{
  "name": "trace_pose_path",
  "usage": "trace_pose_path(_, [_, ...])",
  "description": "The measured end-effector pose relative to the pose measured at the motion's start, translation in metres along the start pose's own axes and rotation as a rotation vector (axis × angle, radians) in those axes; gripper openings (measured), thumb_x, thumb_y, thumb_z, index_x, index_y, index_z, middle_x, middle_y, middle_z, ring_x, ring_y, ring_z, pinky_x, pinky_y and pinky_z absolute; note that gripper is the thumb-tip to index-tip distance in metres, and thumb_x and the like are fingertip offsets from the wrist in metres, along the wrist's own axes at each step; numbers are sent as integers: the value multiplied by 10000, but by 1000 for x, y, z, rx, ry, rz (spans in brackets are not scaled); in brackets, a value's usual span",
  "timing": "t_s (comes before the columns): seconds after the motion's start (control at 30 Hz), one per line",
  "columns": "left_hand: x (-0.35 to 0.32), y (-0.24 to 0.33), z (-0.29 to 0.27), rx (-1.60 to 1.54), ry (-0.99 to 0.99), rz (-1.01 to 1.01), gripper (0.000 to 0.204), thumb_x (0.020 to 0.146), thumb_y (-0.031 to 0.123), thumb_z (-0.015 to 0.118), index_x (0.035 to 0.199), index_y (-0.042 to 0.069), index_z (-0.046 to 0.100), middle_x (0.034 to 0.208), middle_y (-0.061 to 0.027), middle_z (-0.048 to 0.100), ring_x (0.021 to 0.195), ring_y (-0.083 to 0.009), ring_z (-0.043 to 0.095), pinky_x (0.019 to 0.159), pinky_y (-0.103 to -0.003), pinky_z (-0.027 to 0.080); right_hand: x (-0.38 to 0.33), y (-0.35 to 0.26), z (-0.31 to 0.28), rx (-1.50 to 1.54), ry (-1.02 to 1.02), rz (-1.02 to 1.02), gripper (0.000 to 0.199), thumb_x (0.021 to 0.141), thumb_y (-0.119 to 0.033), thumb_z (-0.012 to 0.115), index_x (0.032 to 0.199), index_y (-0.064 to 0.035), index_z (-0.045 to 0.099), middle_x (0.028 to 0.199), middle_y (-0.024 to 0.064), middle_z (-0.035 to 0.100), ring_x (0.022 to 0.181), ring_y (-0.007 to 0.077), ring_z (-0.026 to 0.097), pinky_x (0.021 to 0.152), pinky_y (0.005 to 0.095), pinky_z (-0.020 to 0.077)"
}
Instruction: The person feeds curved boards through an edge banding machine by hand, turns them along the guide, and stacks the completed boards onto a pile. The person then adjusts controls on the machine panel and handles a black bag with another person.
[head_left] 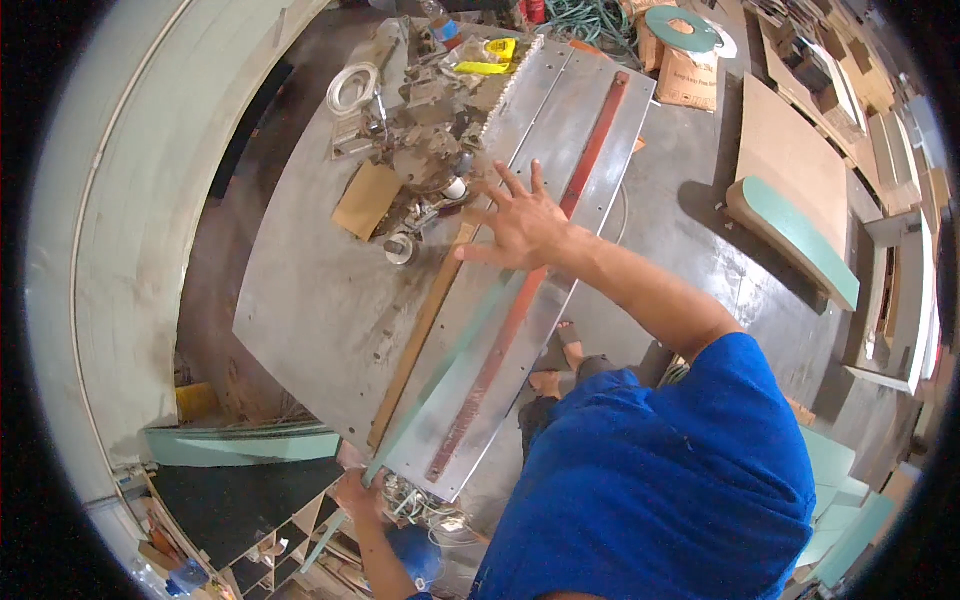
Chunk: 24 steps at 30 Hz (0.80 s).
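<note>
One R hand (520, 222) splayed over metal table (310, 290); L hand (358, 492) clamped on green strip (446, 370) nr table edge.

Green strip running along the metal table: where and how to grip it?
Probably best pinched where the green strip runs past the lower-left end of the metal table, near the left hand, coming from that end. It's long and thin; past the edge, a thumb above and fingers below should fit, with no tabletop in the way.
</note>
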<state>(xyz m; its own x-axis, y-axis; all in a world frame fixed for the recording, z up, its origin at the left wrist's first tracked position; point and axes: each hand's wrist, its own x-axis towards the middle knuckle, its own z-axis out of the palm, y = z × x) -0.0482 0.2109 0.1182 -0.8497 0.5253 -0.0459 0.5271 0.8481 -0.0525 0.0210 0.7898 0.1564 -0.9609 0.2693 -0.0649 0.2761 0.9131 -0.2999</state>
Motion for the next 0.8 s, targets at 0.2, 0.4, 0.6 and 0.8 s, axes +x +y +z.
trace_pose_path(0.2, [3,-11,5,27,-51,-50,433,656,451,817,766,78,627,748,-142,619,709,-379,601,629,-494,457,13,15,-13,264,-193,175,822,861,-795,260,1458,-257,430,1586,120,216,1476,398,44,1153,636,2])
trace_pose_path(0.4, [15,5,-25,-129,-104,-31,385,669,367,814,871,82,653,775,-140,657,748,-367,631,680,-463,495,33,40,21,588,-287,307,905,835,-832,102,1507,-272,333,1618,96,104,1489,346,-16,1163,598,-23])
trace_pose_path(0.6, [18,17,-49,-213,-51,-73,550,695,375,823,1144,124,628,950,-154,700,889,-369,661,793,-440,515,9,49,50,803,731,462,593,975,-551,386,1375,-134,519,1419,198,463,1359,347,379,1132,452,270])
trace_pose_path(0.8, [-6,-79,-36,-196,-109,-105,482,697,322,829,1051,60,634,948,-182,688,871,-371,652,744,-435,503,-146,-51,177,1011,884,748,526,955,-430,509,1263,-8,555,1260,218,563,1211,348,504,1043,429,372])
